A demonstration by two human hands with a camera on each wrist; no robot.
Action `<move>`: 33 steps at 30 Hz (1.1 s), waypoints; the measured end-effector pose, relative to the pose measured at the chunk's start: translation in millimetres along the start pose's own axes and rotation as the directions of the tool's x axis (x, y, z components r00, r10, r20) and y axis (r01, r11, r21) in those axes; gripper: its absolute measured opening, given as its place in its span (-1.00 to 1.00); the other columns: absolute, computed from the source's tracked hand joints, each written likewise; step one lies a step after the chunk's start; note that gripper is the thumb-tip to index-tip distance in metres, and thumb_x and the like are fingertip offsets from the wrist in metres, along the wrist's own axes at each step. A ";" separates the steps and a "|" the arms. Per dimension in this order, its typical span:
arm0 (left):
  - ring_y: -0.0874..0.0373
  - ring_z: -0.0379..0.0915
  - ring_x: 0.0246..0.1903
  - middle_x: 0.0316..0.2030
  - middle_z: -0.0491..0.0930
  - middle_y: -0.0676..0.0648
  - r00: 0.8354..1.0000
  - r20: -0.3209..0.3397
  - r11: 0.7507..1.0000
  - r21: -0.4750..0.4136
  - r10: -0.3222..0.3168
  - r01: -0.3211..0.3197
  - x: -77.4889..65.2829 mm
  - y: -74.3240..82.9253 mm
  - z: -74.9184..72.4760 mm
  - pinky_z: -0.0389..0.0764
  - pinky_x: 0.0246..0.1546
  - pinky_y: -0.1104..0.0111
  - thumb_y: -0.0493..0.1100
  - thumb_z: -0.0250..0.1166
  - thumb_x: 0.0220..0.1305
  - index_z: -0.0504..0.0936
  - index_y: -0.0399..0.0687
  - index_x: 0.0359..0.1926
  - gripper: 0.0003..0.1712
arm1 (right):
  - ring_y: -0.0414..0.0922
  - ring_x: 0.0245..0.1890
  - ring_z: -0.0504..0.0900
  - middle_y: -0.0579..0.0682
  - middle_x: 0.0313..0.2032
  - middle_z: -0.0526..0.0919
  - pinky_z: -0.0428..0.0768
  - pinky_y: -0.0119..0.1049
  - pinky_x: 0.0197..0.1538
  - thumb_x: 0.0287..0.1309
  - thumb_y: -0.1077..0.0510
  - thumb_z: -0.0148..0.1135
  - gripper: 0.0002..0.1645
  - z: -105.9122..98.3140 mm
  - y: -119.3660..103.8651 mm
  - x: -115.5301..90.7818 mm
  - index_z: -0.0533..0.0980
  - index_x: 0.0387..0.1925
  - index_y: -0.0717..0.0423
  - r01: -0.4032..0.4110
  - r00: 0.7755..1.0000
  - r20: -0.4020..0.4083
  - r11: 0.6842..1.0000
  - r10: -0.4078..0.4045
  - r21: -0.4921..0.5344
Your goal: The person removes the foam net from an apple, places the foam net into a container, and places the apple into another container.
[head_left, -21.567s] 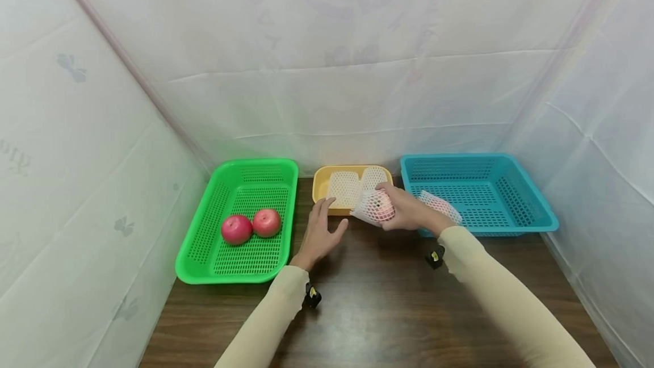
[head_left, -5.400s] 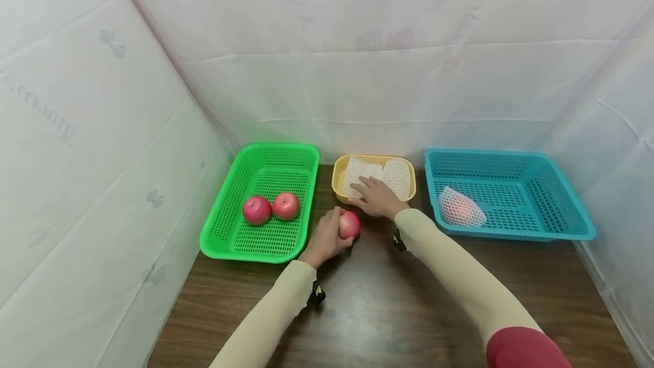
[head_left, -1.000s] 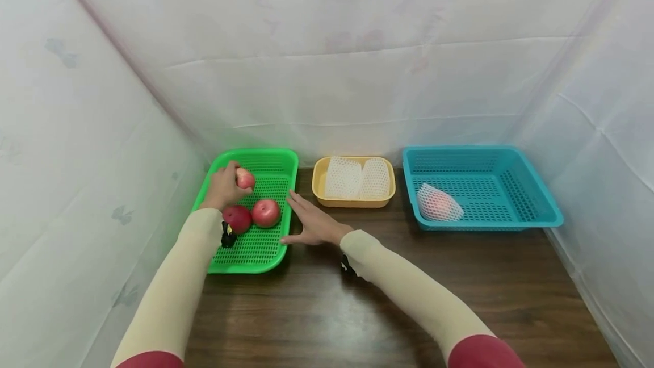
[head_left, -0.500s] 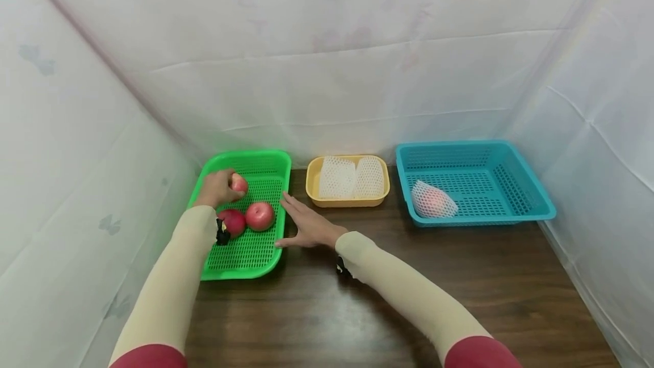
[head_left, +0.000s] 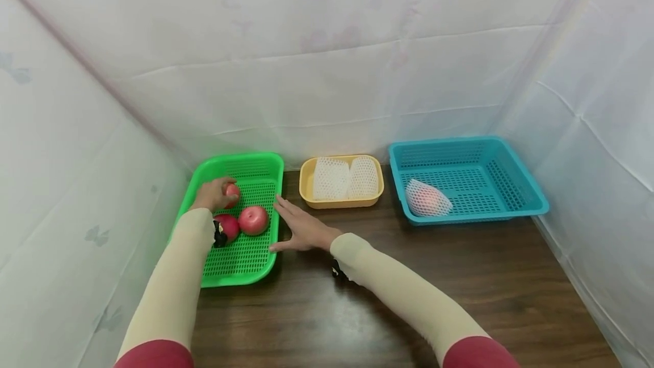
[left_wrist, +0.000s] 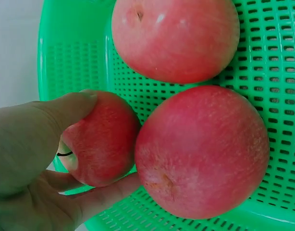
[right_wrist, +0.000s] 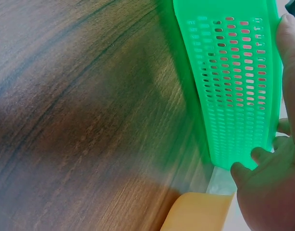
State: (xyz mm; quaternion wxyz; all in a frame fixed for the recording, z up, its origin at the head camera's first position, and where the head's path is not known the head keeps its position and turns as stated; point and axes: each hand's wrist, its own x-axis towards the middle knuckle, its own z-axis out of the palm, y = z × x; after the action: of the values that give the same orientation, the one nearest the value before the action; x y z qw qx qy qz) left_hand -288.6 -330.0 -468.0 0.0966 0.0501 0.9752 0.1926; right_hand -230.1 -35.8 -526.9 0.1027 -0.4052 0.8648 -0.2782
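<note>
In the head view, my left hand reaches into the green basket and holds a small red apple. The left wrist view shows the thumb on this apple and fingers curled around its far side. Two larger apples lie close by: a pinkish one and a darker red one, partly behind the wrist. The held apple touches or nearly touches the darker one. My right hand, fingers spread and fairly straight, rests at the basket's right rim; the right wrist view shows it along the basket wall.
A yellow tray with white foam net sleeves stands at the back middle. To the right, a blue basket contains a net-wrapped apple. White sheeting encloses the dark wooden table.
Several seconds ago my left hand held an apple on the table by the tray; now it is inside the green basket. Over the last second it lowered the apple toward the others. My right hand stayed at the rim.
</note>
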 end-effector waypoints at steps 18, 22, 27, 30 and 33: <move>-0.60 0.13 0.32 0.37 0.26 -0.54 0.982 0.175 0.996 0.072 -0.070 0.058 11.3 -5.3 10.0 0.32 0.24 -0.34 -0.14 0.25 0.36 0.40 -0.20 0.43 -0.34 | -0.16 0.61 -0.25 -0.14 0.63 -0.46 0.04 -0.25 0.55 0.14 -0.52 0.26 0.39 0.9 1.4 0.8 -0.23 0.66 0.00 0.003 1.000 0.001 1.000 -0.003 -0.030; -0.60 0.13 0.33 0.37 0.25 -0.56 0.984 0.167 0.995 0.080 -0.065 0.052 8.9 -4.7 8.7 0.33 0.24 -0.33 -0.16 0.24 0.35 0.38 -0.22 0.45 -0.33 | -0.17 0.61 -0.25 -0.15 0.63 -0.46 0.04 -0.25 0.55 0.14 -0.52 0.27 0.38 2.0 1.4 1.2 -0.22 0.66 -0.01 0.005 1.000 -0.001 1.000 -0.005 -0.026; -0.57 0.09 0.36 0.39 0.24 -0.55 0.980 0.186 0.996 0.072 -0.068 0.055 8.5 -2.1 7.9 0.29 0.30 -0.30 -0.15 0.11 0.46 0.25 -0.29 0.51 -0.32 | -0.16 0.61 -0.23 -0.14 0.63 -0.45 0.06 -0.24 0.55 0.14 -0.52 0.27 0.38 1.9 1.6 0.8 -0.22 0.66 -0.01 0.010 1.000 -0.003 1.000 -0.010 -0.027; -0.57 0.07 0.38 0.39 0.22 -0.56 0.977 0.200 0.996 0.067 -0.071 0.059 9.0 -0.4 7.8 0.27 0.31 -0.30 -0.14 0.07 0.49 0.19 -0.32 0.53 -0.31 | -0.15 0.61 -0.23 -0.14 0.63 -0.45 0.08 -0.24 0.54 0.14 -0.52 0.26 0.38 1.8 2.1 0.6 -0.22 0.66 -0.01 0.010 1.000 -0.001 1.000 -0.010 -0.030; -0.57 0.04 0.39 0.41 0.18 -0.56 0.975 0.207 0.995 0.067 -0.082 0.070 8.9 -0.2 7.7 0.24 0.33 -0.30 -0.14 0.06 0.49 0.16 -0.31 0.54 -0.30 | -0.15 0.61 -0.22 -0.14 0.63 -0.44 0.08 -0.24 0.54 0.14 -0.53 0.25 0.38 2.4 3.3 1.3 -0.21 0.66 -0.01 0.010 1.000 -0.004 0.999 -0.010 -0.040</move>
State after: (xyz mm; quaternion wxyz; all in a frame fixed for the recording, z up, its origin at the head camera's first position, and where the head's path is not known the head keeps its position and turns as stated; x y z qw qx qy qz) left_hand -295.6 -326.1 -476.6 0.2043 0.0355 0.9661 0.1536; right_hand -232.1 -36.0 -530.7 0.0916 -0.4108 0.8684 -0.2621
